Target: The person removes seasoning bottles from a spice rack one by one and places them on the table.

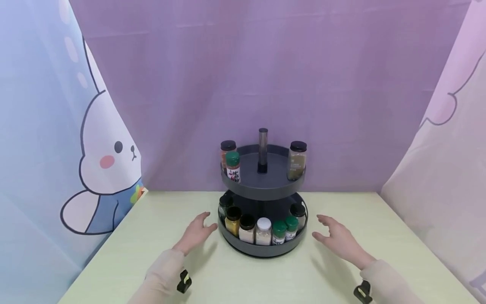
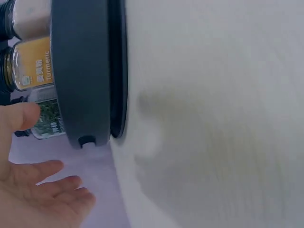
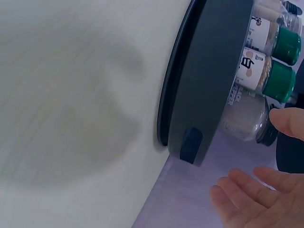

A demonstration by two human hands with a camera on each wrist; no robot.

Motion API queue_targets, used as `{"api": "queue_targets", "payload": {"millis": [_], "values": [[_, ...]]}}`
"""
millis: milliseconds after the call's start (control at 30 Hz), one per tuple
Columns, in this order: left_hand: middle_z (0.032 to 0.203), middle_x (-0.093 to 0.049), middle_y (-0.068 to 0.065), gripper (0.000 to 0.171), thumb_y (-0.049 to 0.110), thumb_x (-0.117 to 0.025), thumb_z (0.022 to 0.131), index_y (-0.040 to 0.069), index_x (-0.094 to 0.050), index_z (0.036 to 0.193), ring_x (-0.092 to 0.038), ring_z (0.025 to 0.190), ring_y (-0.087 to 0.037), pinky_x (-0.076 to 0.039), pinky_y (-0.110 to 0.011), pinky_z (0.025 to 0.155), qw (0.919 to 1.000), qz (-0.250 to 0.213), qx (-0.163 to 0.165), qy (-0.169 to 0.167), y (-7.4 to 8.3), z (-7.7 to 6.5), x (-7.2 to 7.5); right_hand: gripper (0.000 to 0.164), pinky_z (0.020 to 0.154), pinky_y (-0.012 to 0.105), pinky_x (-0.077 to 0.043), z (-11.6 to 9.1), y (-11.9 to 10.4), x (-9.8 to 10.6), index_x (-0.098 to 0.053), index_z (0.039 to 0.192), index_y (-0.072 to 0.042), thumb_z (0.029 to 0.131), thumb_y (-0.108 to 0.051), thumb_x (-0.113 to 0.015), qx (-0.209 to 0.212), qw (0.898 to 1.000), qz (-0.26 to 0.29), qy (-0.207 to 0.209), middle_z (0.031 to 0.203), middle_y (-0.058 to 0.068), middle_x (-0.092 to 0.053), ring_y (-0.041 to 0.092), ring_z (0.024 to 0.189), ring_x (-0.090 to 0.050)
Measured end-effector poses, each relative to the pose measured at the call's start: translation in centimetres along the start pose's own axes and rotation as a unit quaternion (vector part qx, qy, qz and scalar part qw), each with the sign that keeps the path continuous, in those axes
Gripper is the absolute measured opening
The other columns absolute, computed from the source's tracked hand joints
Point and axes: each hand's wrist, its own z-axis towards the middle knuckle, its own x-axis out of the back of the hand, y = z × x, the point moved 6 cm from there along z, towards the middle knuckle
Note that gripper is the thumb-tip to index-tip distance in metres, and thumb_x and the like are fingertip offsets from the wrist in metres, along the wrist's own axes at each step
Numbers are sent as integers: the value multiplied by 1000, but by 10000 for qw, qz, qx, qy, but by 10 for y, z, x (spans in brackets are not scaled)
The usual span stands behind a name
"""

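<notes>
A two-tier dark grey spice rack [image 1: 262, 252] stands on the table with a round post rising from its middle. Along the lower tier sit several jars, among them a turmeric jar [image 2: 33, 64], a white-capped jar [image 1: 263, 232] and a green-capped jar [image 1: 279, 231]. The upper tier bears a black-capped jar [image 1: 297, 161] at right, plus two more at left. My left hand [image 1: 196, 234] hovers left of the lower tier, fingers spread, holding nothing. On the opposite side my right hand [image 1: 339, 240] is likewise empty, thumb apart from the fingers, beside the pepper jar [image 3: 244, 114].
The pale table [image 1: 262, 280] reaches back to a purple curtain [image 1: 265, 84]. A blue cloth with a cartoon rabbit [image 1: 110, 147] hangs at left, and a pale printed cloth [image 1: 444, 181] at right.
</notes>
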Motion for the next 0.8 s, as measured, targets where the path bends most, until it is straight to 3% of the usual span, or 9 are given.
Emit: {"api": "queue_targets", "payload": {"millis": [100, 267, 533, 800], "values": [[140, -32, -36, 60, 23, -51, 92, -12, -31, 137, -34, 124, -48, -32, -60, 104, 9978, -620, 181, -114, -2, 8, -6, 61, 83, 60, -50, 4, -1, -4, -43, 129, 12, 85, -25, -63, -26, 10000, 75, -47, 122, 36, -52, 49, 100, -54], [142, -25, -38, 62, 21, -48, 94, -16, -24, 138, -25, 128, -49, -28, -59, 107, 9872, -1514, 427, -246, -7, 16, -17, 59, 84, 59, -50, 11, -4, -8, -42, 129, 14, 85, -20, -63, 10, 9999, 149, -56, 122, 37, -52, 49, 99, -55], [141, -24, -41, 59, 18, -43, 97, -18, -21, 137, -27, 127, -49, -31, -58, 106, 9726, -2255, 542, -145, -8, 24, -33, 54, 87, 57, -50, 28, -8, -12, -43, 127, 15, 84, -11, -62, 192, 9987, 470, 98, 124, 38, -50, 48, 108, -51], [131, -42, -38, 49, 9, -47, 92, -16, -34, 132, -42, 119, -43, -39, -54, 102, 9705, -2400, 226, 93, -3, 31, -41, 56, 94, 57, -46, 41, -12, -17, -42, 129, 14, 82, -9, -65, 136, 9955, 937, 64, 124, 37, -51, 45, 113, -48]]}}
